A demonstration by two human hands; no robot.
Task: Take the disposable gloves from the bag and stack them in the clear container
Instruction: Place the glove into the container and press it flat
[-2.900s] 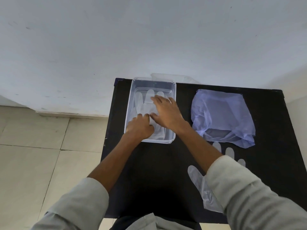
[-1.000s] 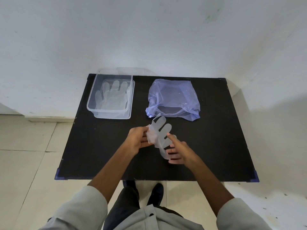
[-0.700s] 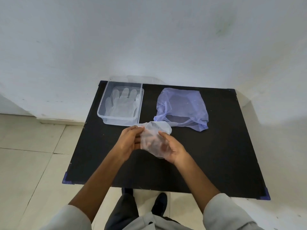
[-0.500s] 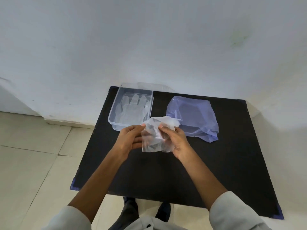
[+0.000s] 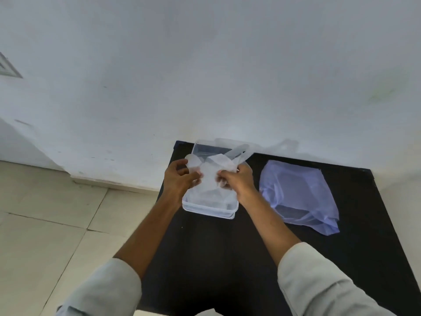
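Note:
A thin, see-through disposable glove [image 5: 213,171] is held crumpled above the clear container [image 5: 208,209], its fingers pointing up and away toward the wall. My left hand [image 5: 176,179] pinches its left edge and my right hand [image 5: 237,180] pinches its right edge. The container sits at the table's far left corner, and its inside is mostly hidden by the glove and my hands. To the right, the pale purple plastic bag [image 5: 300,195] lies flat on the black table [image 5: 227,258].
A white wall rises directly behind the table. Beige floor tiles [image 5: 45,224] lie to the left of the table's left edge. My grey sleeves fill the bottom of the view.
Both hands picked a glove up from the table near the bag and carried it left and away, so it is now over the clear container. The camera has moved closer.

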